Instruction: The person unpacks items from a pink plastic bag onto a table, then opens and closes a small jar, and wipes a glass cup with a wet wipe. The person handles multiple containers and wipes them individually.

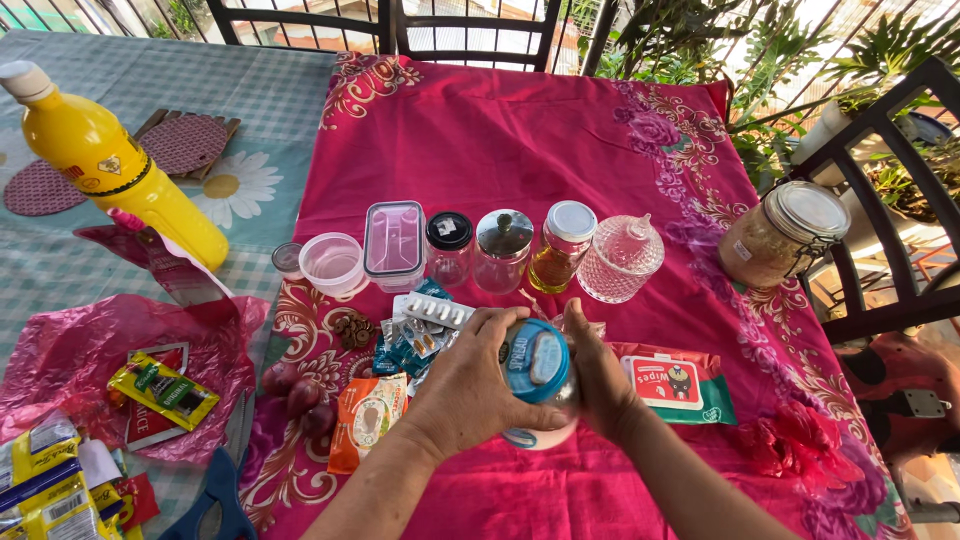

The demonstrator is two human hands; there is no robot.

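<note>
Both my hands hold a round container with a blue lid [536,366] above the pink patterned cloth [520,140]. My left hand [468,380] wraps its left side, fingers over the top. On the container's right side, my right hand [598,372] presses with the thumb up. Blister packs of pills [432,312] and small sachets lie just left of my hands. A pack of wet wipes [675,383] lies to the right.
A row of small jars and plastic tubs [395,240] stands beyond my hands, with a cut-glass lidded bowl [621,259] and a clip-top jar [782,232] further right. A yellow bottle [110,160] stands at left. Blue scissors [215,495], packets and a pink bag lie near left.
</note>
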